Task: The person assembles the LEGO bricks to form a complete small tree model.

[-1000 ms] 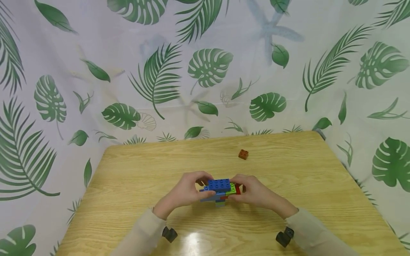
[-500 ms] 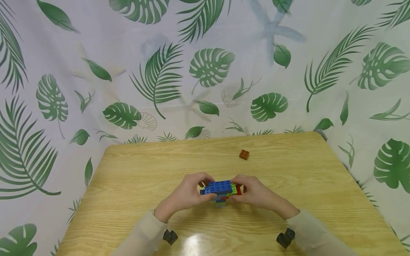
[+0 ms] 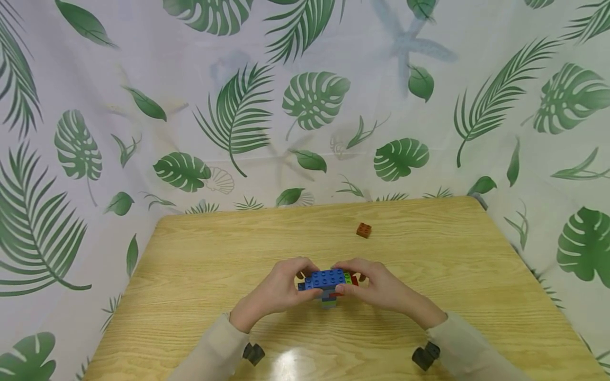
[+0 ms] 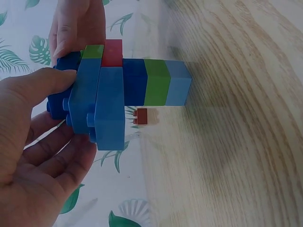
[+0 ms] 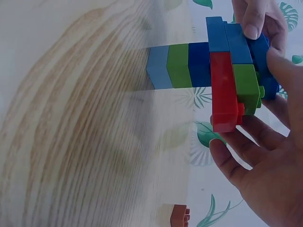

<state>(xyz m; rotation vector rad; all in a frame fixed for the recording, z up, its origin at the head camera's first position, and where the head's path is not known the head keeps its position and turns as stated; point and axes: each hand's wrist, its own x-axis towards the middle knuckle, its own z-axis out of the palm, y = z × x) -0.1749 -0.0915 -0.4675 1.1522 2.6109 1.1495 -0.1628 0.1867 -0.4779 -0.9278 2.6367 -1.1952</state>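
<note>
A structure of toy building bricks stands upright on the table between both hands. Its narrow column, seen in the left wrist view, stacks light blue, green and dark blue bricks. Wider layers of blue, red and lime green bricks spread out above it. On top lies a dark blue brick with studs. My left hand pinches the left end of that top brick, thumb on the near side and fingers behind. From the right, my right hand pinches the same brick's other end between thumb and fingers.
A small brown brick lies alone on the wooden table, beyond the structure and slightly right. A white cloth with green leaf prints hangs behind the table and along its sides.
My right hand has shifted left from the lime green end onto the top blue brick, its thumb now at the near face. The left hand keeps its grip.
</note>
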